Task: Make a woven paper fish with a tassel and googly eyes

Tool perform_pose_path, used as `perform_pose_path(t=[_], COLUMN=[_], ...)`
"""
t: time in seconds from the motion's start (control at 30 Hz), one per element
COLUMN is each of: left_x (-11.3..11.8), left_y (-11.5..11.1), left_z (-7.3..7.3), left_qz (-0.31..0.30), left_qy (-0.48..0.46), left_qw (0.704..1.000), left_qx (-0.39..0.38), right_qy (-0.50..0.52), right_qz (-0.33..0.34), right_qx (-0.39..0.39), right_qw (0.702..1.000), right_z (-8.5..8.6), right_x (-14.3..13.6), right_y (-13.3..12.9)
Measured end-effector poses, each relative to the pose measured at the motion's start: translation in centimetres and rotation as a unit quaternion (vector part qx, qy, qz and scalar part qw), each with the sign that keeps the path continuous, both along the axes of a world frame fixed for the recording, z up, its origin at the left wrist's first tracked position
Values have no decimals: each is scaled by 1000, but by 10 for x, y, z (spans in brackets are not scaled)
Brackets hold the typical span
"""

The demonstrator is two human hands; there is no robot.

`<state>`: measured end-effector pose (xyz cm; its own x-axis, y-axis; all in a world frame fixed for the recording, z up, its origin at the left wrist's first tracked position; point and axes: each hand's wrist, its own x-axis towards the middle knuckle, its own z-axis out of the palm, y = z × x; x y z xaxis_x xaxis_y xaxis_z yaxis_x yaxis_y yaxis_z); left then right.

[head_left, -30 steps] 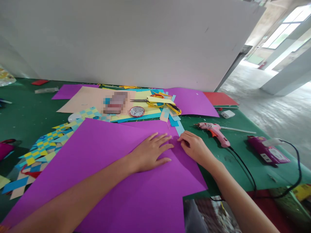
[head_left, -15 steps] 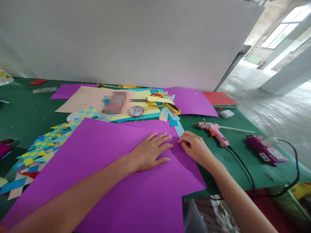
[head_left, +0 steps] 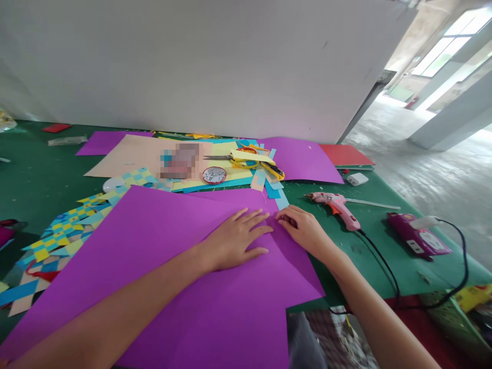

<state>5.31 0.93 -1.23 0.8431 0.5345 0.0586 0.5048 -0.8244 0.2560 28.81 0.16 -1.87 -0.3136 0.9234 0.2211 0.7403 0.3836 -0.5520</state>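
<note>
Large purple paper sheets lie overlapped on the green table, with their front edge past the table's near side. My left hand rests flat on the upper sheet, its fingers spread and stretched out. Just right of those fingertips, my right hand is closed at the sheet's right part, thumb and fingers curled together. What it holds, if anything, is hidden by the fingers. A light blue paper strip reaches from beyond the sheet toward my right hand.
Right of my hand lies a pink glue gun, its cord running to a purple power strip. Behind are scissors, a round tin and coloured paper. Woven paper strips lie left. A grey wall bounds the back.
My right hand has slid slightly left across the purple paper, closer to my left fingertips. My left hand stays flat in the same place. The view has shifted a little.
</note>
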Motion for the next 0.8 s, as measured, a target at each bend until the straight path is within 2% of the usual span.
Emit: perform_pose_path(t=[0.4,0.8], left_x=[0,-1], left_y=[0,0], left_z=[1,-1], left_qz=[0,2], left_qy=[-9,-8], left_qw=[1000,1000], left_qx=[-4,-7], right_qy=[-29,-62], right_qz=[33,51], right_qx=[-34,-27], right_qw=[998,996], right_z=[1,2], right_x=[1,-2], right_y=[12,11])
